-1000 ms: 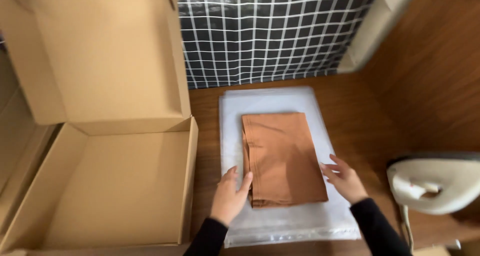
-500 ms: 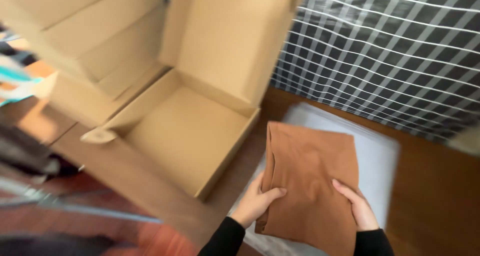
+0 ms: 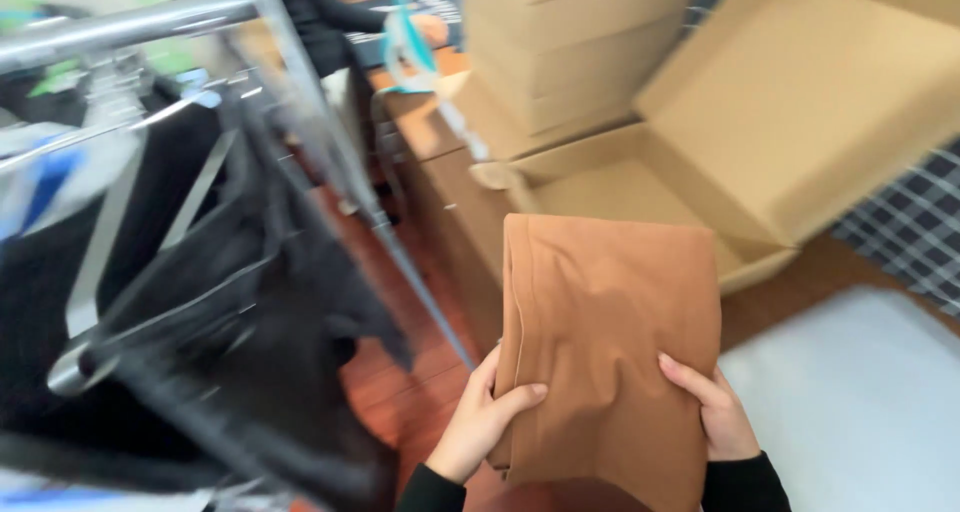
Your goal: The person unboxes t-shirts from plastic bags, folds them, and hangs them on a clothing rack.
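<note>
A folded rust-brown garment (image 3: 605,332) is held up in front of me with both hands. My left hand (image 3: 485,422) grips its lower left edge, thumb on top. My right hand (image 3: 712,412) grips its lower right edge, fingers spread over the cloth. Behind the garment an open cardboard box (image 3: 800,102) stands with its lid raised. To the right, a clear plastic bag (image 3: 850,392) lies flat on the wooden table.
A metal clothes rack (image 3: 130,22) with dark garments on hangers (image 3: 200,302) fills the left. Stacked cardboard boxes (image 3: 560,52) stand behind. Another person's sleeve and hand (image 3: 340,12) show at the top. A black-and-white grid cloth (image 3: 910,222) hangs at right.
The garment has been lifted off the plastic bag and carried to the left in both hands. My view has swung left, so the clothes rack now fills the left side.
</note>
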